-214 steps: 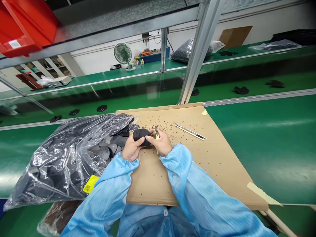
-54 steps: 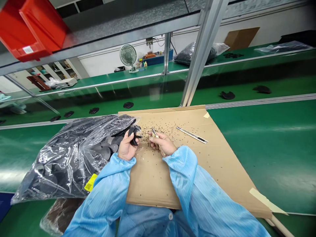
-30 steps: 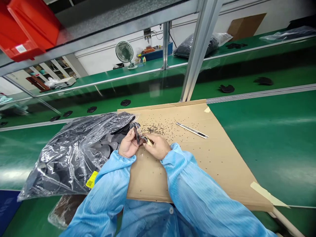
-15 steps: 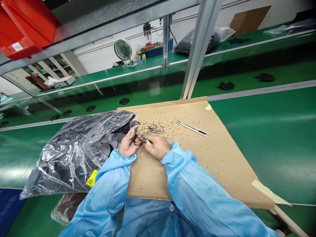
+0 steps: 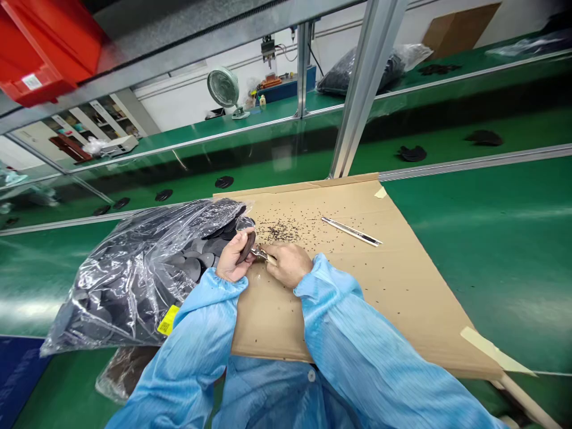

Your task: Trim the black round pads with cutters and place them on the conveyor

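Left hand (image 5: 230,263) is closed on a dark disc (image 5: 246,247), pinched near the bag (image 5: 134,280); by the curled right hand (image 5: 290,263), pliers (image 5: 260,254) are gripped, their tips held at the disc, near the cardboard's (image 5: 348,310) left edge.

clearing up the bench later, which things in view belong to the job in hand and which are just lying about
Seemingly in use:
dark disc, in left hand
pliers-like tool, in right hand
clear bag of discs
cardboard with black specks

Probably just lying about:
slim knife on the cardboard
fan
red bin
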The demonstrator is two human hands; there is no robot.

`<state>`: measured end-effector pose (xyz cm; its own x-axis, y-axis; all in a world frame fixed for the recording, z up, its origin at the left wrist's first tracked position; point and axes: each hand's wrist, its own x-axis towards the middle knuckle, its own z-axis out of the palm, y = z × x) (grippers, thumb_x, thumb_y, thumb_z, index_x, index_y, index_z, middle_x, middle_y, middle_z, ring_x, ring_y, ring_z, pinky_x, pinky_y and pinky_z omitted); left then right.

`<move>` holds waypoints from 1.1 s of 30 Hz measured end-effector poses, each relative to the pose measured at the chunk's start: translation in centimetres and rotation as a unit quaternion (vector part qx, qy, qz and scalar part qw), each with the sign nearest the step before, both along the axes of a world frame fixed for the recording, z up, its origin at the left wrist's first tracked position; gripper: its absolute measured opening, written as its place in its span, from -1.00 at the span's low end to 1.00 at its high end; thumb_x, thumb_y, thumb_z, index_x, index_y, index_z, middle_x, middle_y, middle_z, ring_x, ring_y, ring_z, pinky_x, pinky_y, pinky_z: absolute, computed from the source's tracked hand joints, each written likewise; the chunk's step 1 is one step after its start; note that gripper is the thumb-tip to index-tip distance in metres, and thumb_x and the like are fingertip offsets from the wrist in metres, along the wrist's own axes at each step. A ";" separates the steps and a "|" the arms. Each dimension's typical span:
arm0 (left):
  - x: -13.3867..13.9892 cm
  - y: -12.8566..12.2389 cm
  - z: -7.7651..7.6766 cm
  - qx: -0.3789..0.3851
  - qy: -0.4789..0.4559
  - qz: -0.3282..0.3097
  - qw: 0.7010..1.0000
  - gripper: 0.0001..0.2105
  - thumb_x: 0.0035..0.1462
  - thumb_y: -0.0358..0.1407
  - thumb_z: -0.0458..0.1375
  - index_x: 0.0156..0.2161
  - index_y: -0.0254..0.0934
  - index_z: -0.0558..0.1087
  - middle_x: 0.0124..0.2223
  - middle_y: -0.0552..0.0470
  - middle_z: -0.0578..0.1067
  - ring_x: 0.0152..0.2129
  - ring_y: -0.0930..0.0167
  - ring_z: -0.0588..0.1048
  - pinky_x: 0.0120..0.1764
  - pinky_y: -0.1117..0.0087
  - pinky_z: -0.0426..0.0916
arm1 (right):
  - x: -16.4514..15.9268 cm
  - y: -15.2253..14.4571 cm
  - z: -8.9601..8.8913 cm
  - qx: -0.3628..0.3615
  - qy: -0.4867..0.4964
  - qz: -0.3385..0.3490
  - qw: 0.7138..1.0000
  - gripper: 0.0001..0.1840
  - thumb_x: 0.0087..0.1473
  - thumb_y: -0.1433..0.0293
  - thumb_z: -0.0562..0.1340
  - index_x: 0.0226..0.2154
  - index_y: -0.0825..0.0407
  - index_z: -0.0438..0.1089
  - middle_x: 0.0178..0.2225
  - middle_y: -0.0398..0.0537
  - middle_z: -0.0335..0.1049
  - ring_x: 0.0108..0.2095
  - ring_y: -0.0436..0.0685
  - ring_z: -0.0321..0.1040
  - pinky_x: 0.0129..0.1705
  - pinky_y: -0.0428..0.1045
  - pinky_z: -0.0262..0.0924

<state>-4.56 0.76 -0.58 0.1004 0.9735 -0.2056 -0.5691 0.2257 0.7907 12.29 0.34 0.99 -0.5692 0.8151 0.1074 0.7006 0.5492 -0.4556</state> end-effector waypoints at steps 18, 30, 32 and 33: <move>0.4 0.3 0.0 -0.016 -0.053 0.062 0.997 -0.75 -0.03 -0.36 0.30 -0.20 -0.28 0.43 -0.39 0.09 0.43 -0.54 0.56 0.38 -0.51 0.55 0.29 | 0.4 1.7 -0.1 -0.504 0.605 -0.142 0.600 -0.83 0.05 0.37 0.14 -0.28 0.06 0.36 -0.49 -0.09 0.43 -0.53 0.05 0.36 -0.40 0.00 0.31; 0.5 0.8 -0.4 -0.003 -0.043 0.178 0.983 -0.70 -0.20 -0.54 0.28 -0.30 -0.28 0.38 -0.46 0.14 0.42 -0.56 0.56 0.40 -0.51 0.55 0.29 | 0.1 2.2 -1.4 -0.329 0.586 -0.229 0.704 -0.80 -0.19 0.40 0.26 -0.40 0.02 0.28 -0.63 -0.28 0.23 -0.63 -0.04 0.16 -0.55 -0.11 0.11; 0.6 0.9 -0.2 -0.007 -0.043 0.179 0.983 -0.69 -0.21 -0.54 0.27 -0.29 -0.28 0.39 -0.45 0.11 0.43 -0.54 0.52 0.43 -0.48 0.50 0.32 | 0.0 2.1 -1.9 -0.236 0.529 -0.223 0.785 -0.82 -0.17 0.35 0.25 -0.42 0.01 0.27 -0.61 -0.27 0.21 -0.60 -0.02 0.15 -0.52 -0.10 0.09; 0.5 1.0 0.0 -0.001 -0.039 0.191 0.981 -0.70 -0.21 -0.53 0.28 -0.29 -0.29 0.39 -0.45 0.09 0.44 -0.54 0.51 0.43 -0.47 0.48 0.33 | 0.0 1.9 -2.1 -0.181 0.489 -0.208 0.828 -0.83 -0.14 0.33 0.22 -0.40 0.01 0.27 -0.58 -0.25 0.24 -0.57 -0.01 0.17 -0.48 -0.08 0.11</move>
